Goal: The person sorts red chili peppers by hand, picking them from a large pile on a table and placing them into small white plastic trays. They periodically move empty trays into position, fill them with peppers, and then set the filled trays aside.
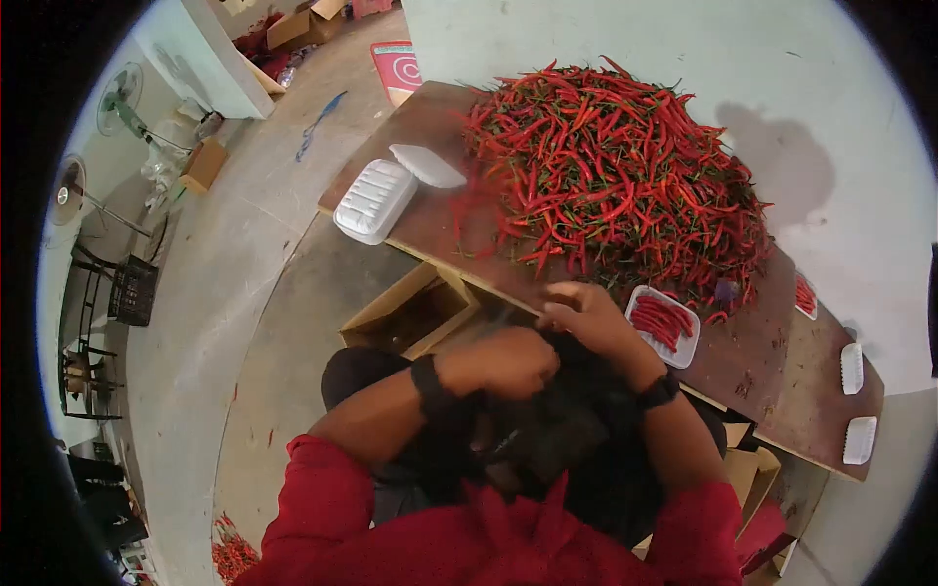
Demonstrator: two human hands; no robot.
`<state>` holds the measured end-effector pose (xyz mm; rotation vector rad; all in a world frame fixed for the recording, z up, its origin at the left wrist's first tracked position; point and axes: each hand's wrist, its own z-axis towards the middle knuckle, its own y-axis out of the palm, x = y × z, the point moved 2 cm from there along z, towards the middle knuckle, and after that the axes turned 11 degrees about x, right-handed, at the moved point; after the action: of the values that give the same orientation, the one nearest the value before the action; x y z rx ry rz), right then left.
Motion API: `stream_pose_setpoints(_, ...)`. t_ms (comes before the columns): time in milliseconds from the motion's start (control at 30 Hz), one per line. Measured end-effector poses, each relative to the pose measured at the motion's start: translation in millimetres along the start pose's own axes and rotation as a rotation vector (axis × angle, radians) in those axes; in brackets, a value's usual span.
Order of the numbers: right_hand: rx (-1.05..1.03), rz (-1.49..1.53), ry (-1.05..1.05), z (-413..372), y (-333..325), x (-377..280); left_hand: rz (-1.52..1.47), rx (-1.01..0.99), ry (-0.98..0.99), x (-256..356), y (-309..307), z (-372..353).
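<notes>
My left hand [508, 361] is curled into a fist just in front of the table edge, pressed against a bundle of black cloth [567, 410] over my lap. My right hand [591, 314] sits just beyond it with bent fingers, touching the top of the same cloth; its grip is hidden. Each wrist carries a black band. A white foam tray [690, 350] filled with red chillies lies on the brown table [430, 230] right beside my right hand. Behind it rises a large heap of red chillies [606, 166].
Empty white foam trays [376, 200] lie at the table's left end, and more [852, 368] at the right end beside another filled tray [806, 293]. An open cardboard box [410, 313] stands under the table. Fans [117, 93] and a black crate [135, 290] stand at left.
</notes>
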<state>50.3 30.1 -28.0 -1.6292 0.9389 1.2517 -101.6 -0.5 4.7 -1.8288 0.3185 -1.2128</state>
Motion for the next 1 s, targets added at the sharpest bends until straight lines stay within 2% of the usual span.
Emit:
stream_pose_setpoints(67,0.151,-0.226,0.072,-20,-23,5,0.122,0.326,-0.033,-21,-21,8)
stream_pose_setpoints(133,0.206,-0.278,0.054,-37,-37,-3,0.175,0.605,-0.172,-54,-34,7)
stream_pose_setpoints(200,0.256,-0.328,0.035,-51,-46,-8,0.386,0.722,-0.379,-85,-44,7)
stream_pose_setpoints(233,0.282,-0.259,0.08,-57,-49,-7,0.385,0.718,-0.372,-94,-47,7)
stream_pose_setpoints(300,0.315,-0.187,0.126,-65,-57,-3,0.443,0.664,-0.593,-110,-50,6)
stream_pose_setpoints(400,0.357,-0.164,0.111,-75,-66,4,0.501,0.624,-0.588,-127,-42,11)
stream_pose_setpoints(533,0.448,-0.204,0.028,-85,-69,2,0.414,0.486,-0.515,-104,-47,24)
stream_pose_setpoints(600,0.467,-0.182,-0.006,-89,-69,-2,0.032,0.614,-0.43,-90,-48,40)
stream_pose_setpoints(633,0.448,-0.172,0.017,-92,-69,-5,0.033,0.609,-0.421,-81,-48,46)
stream_pose_setpoints(700,0.437,-0.164,0.045,-97,-70,-5,-0.253,0.662,-0.407,-61,-50,58)
stream_pose_setpoints(800,0.478,-0.174,0.009,-106,-73,2,-0.365,0.66,-0.416,-33,-48,71)
stream_pose_setpoints(833,0.509,-0.121,0.063,-109,-73,6,-0.365,0.652,-0.406,-22,-45,76)
stream_pose_setpoints(933,0.573,-0.006,0.134,-116,-75,8,-0.486,0.591,-0.297,6,-27,87)
stream_pose_setpoints(1000,0.6,0.054,0.15,-119,-76,14,-0.648,0.462,-0.152,21,-12,93)
